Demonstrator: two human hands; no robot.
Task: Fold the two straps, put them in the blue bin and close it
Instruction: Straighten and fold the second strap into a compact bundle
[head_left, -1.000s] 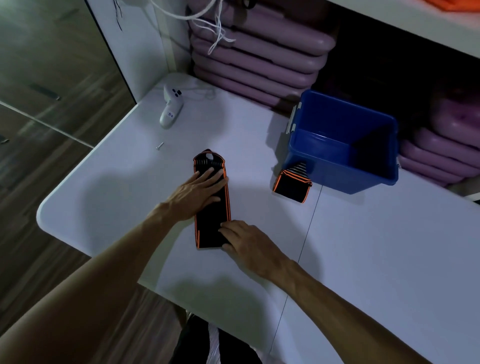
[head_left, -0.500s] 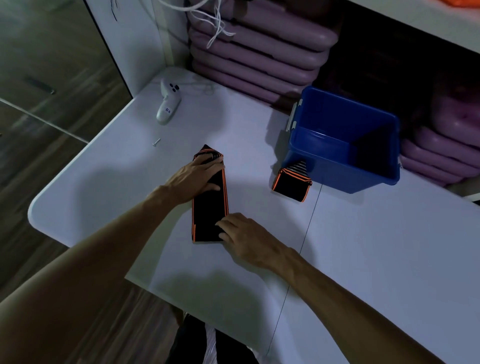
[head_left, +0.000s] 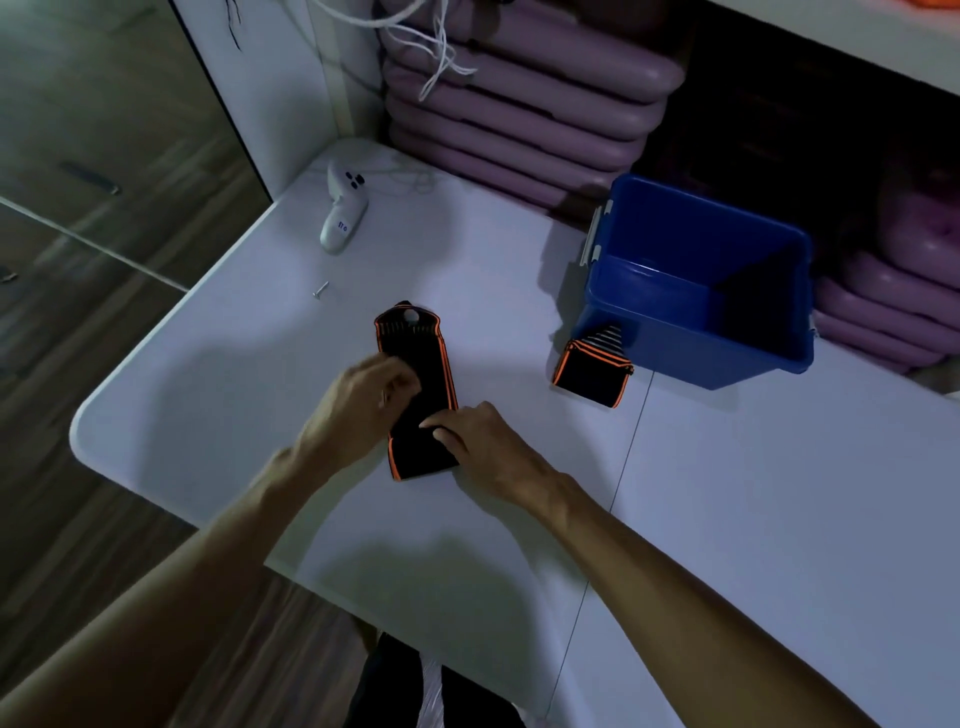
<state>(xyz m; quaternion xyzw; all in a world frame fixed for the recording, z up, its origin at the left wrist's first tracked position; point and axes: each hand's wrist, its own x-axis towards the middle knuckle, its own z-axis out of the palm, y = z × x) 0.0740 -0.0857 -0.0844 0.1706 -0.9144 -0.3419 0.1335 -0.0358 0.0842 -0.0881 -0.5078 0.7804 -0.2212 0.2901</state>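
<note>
A black strap with orange edging (head_left: 415, 353) lies lengthwise on the white table (head_left: 727, 493). My left hand (head_left: 363, 405) rests on the strap's left side near its middle, fingers curled; it is blurred. My right hand (head_left: 488, 447) presses the strap's near right part, fingers bent over the fabric. A second black and orange strap (head_left: 592, 371), folded small, lies against the front left foot of the blue bin (head_left: 649, 332). The bin stands open and looks empty; I see no lid.
A white handheld controller (head_left: 343, 213) lies at the table's far left corner, with a small screw (head_left: 321, 289) in front of it. Stacked purple pads (head_left: 519, 104) fill the shelf behind the bin. White cords (head_left: 436, 47) hang above them.
My left hand has slid back from the strap's far end toward its middle and curled. My right hand has moved up onto the strap's near part. The strap's near end has shifted slightly.
</note>
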